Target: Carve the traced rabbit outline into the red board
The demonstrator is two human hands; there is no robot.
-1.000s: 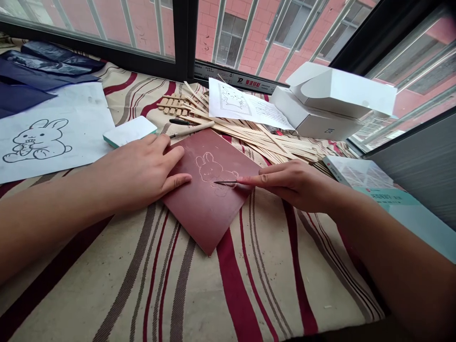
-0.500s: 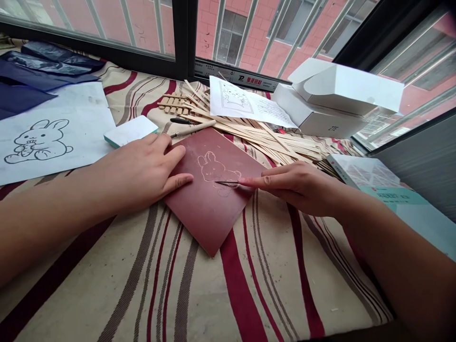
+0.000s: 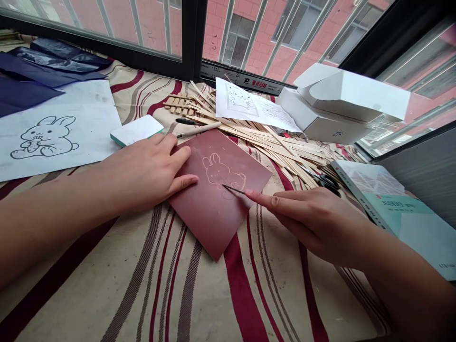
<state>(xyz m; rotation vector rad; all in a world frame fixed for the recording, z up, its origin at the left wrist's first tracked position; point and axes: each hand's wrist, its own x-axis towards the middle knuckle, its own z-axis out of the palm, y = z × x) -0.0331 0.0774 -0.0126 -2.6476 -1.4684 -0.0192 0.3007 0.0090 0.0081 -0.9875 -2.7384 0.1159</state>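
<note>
a thin reddish-brown carving block (image 3: 203, 218) is placed at twelve o'clock on a striped cloth (image 3: 221, 304), held by the spread fingers (image 3: 178, 159) of the left hand (image 3: 138, 175). a slender needle tool (image 3: 233, 189) is pinched by the right hand (image 3: 317, 223) at the carved rabbit outline (image 3: 223, 173). the block seems light and stiff, best taken by its bare edges.

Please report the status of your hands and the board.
Left hand flat on red board. Right hand holding carving tool at rabbit outline. Scissors beyond right hand.
</note>
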